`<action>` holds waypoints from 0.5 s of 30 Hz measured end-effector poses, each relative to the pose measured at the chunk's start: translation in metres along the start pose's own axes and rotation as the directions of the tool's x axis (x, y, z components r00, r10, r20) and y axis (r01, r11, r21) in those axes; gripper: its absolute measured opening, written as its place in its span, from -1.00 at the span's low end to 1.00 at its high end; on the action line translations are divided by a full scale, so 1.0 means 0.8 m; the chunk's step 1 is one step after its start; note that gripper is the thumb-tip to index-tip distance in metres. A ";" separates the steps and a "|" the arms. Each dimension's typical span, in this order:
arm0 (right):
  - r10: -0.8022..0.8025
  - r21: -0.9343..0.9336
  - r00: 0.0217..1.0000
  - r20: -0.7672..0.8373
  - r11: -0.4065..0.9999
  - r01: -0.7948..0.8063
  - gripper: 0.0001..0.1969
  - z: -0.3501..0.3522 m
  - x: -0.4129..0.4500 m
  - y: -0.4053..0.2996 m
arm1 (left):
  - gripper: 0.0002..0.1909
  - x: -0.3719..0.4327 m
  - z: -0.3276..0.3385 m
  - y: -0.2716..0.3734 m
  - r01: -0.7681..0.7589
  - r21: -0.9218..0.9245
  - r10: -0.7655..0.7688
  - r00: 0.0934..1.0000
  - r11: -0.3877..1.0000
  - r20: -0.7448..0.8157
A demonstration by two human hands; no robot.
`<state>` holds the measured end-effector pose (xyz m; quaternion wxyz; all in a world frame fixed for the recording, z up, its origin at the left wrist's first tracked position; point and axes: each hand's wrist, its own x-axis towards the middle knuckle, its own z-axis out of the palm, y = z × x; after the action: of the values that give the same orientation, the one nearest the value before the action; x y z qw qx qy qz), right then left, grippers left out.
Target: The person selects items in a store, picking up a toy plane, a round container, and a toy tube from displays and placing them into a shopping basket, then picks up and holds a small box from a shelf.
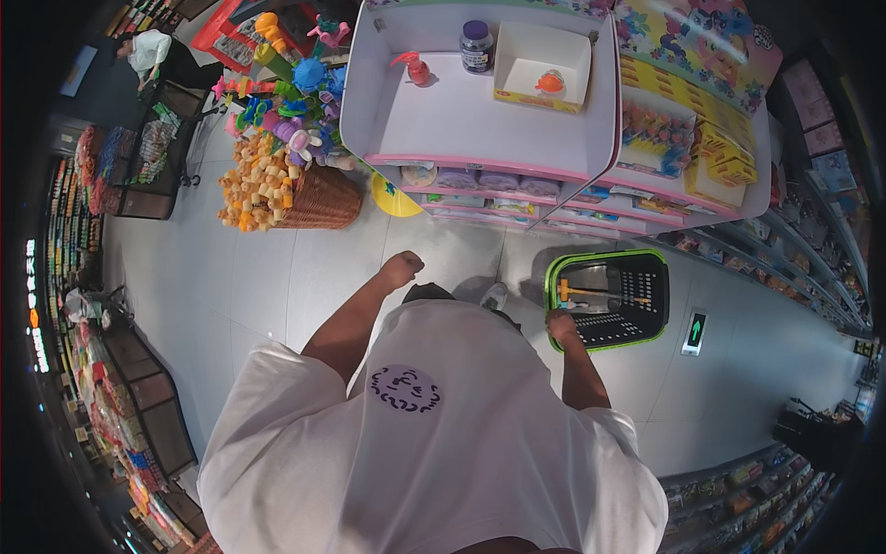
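Observation:
My right hand grips the green rim of a black plastic shopping basket, which hangs at my right side. Inside it lie a yellow toy with a long stick and a small blue and white item. My left hand hangs in front of my body with its fingers curled and nothing visible in it. Before me stands a white and pink display stand. On its top tier are a red toy bottle, a jar with a purple lid and an open carton holding an orange toy.
Left of the stand, a wicker basket lies near colourful toys. Yellow boxes fill the stand's right section. Stocked shelves line the right side. A floor sign has a green arrow. One person is at the far left.

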<state>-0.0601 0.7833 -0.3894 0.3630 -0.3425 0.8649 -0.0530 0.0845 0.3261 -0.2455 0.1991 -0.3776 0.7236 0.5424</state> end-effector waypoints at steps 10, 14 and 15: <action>0.276 0.885 0.934 0.226 0.343 -0.315 -0.74 -0.025 0.027 -0.033 | -0.65 0.018 -0.010 -0.042 0.092 0.029 -0.090 0.994 0.995 -0.058; 0.229 0.932 0.948 0.221 0.238 -0.274 -0.68 -0.065 0.031 -0.058 | -0.72 0.082 -0.024 0.001 -0.069 0.173 0.094 0.986 0.983 -0.139; 0.229 0.945 0.953 0.199 0.214 -0.249 -0.68 -0.076 0.035 -0.066 | -0.71 0.099 -0.028 0.024 -0.068 0.211 0.101 0.983 0.975 -0.150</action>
<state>-0.0853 0.7161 -0.3437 0.5059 0.0860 0.6914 -0.5086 0.0222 0.2817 -0.2812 0.1549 -0.3663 0.8048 0.4406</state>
